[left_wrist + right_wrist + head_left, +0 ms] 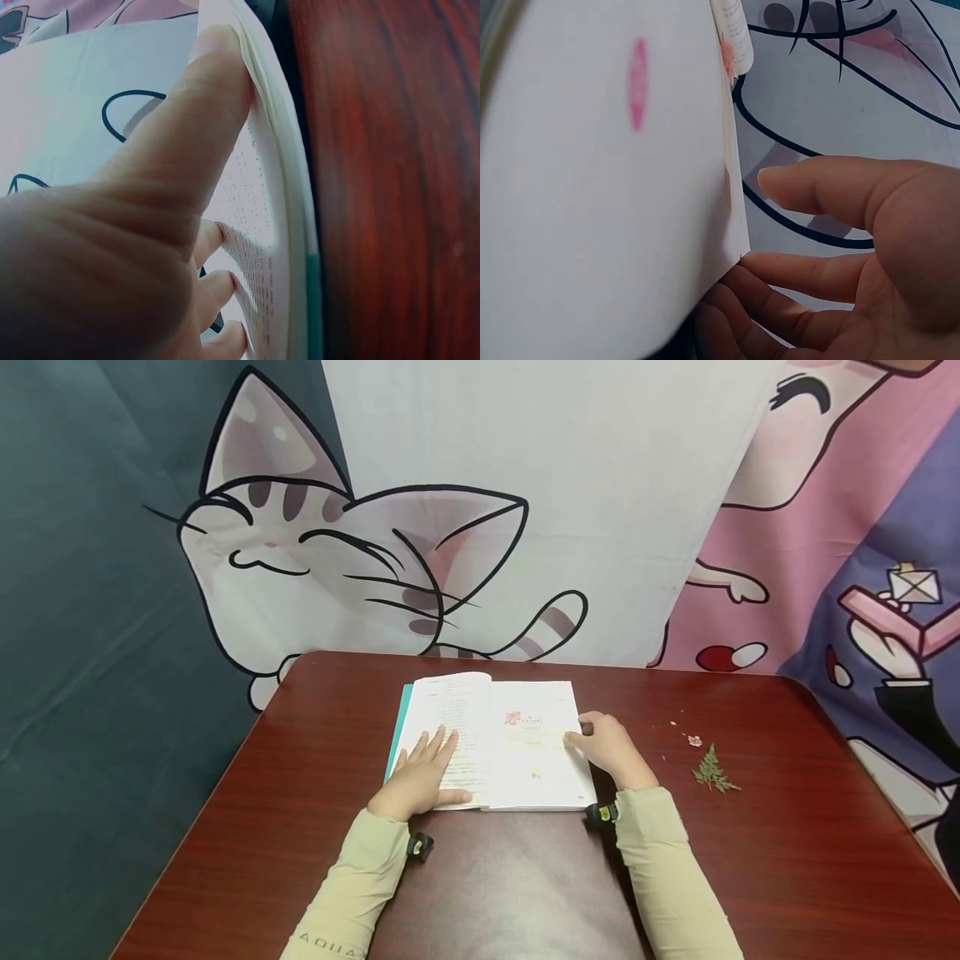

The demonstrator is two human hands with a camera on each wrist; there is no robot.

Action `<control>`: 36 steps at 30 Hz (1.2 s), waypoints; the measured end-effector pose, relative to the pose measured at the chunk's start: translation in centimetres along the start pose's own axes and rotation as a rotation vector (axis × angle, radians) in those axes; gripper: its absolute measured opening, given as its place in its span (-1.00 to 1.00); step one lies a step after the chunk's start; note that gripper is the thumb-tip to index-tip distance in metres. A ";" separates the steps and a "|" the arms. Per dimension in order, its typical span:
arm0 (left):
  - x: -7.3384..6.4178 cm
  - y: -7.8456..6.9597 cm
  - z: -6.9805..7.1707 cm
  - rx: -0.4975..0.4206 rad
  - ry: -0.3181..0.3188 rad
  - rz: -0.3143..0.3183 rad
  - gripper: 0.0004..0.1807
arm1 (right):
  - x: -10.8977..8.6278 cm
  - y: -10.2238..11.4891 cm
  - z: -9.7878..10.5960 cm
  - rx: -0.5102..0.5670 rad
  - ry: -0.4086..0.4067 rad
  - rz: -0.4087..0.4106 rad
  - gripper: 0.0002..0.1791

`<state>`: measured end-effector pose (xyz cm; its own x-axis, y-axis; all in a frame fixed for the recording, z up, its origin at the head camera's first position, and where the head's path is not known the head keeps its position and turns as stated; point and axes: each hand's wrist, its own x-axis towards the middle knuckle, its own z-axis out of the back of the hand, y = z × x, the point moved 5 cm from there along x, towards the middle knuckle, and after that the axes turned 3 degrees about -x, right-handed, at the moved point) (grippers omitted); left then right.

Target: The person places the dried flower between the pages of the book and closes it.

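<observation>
A: Behind your table [810, 860] hangs a cloth backdrop [600, 460] with a smiling cartoon cat [285, 552], dark teal on its left side, pink and purple on its right. The tabletop is a glossy reddish brown.

B: Start with your fingers, then. How does your left hand [420, 777] lie?

A: Its fingers are spread and extended on the left page [442, 697], with your thumb pointing toward the fold. The left wrist view shows that thumb along the page's lower edge.

B: And your right hand [611, 747]?

A: It is at the outer edge of the right page [536, 777]. From above, your thumb lies over that edge; in the right wrist view, thumb and forefinger stand apart, and the other fingertips meet the paper, partly hidden. I cannot tell whether you pinch a sheet.

B: Where is the book [491, 743] itself?

A: Lying open between your hands, toward the table's far side. A teal cover strip [396, 735] shows along its left side, and a pink printed flower [512, 718] marks the right page.

B: And farther out?

A: Black devices sit at your wrists, beside pale yellow-green sleeves [667, 868]. Beyond your right hand, apart from it, lie a small pink blossom [694, 741] and, just nearer you, a green leaf sprig [714, 771].
</observation>
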<state>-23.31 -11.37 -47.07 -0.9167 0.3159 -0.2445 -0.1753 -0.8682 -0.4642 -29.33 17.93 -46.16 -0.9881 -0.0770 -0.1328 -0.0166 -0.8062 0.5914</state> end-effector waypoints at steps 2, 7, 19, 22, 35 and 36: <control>0.0 0.0 0.0 0.000 -0.003 -0.003 0.12 | 0.0 0.0 0.1 -0.001 -0.002 0.003 -0.38; 0.1 0.1 -0.1 0.002 -0.003 -0.004 0.13 | 0.0 0.1 0.1 0.002 -0.001 0.011 -0.41; 0.1 0.3 -0.2 0.009 -0.007 -0.007 0.12 | 0.1 0.0 -0.2 0.008 0.004 0.004 -0.38; 0.0 0.2 -0.1 0.010 -0.010 -0.009 0.12 | 0.1 0.0 0.1 0.020 -0.008 0.016 -0.39; 0.1 0.2 -0.1 0.031 -0.009 -0.008 0.12 | -0.6 0.4 1.7 0.176 -0.099 0.020 -0.43; 0.1 0.3 -0.1 0.033 -0.007 -0.007 0.12 | -0.6 0.3 1.8 0.199 -0.090 0.012 -0.42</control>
<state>-23.44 -11.53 -47.29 -0.9179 0.3197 -0.2351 -0.1937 -0.8780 -0.4376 -29.03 18.76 -44.44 -0.9980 -0.0263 -0.0582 -0.0253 -0.6729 0.7393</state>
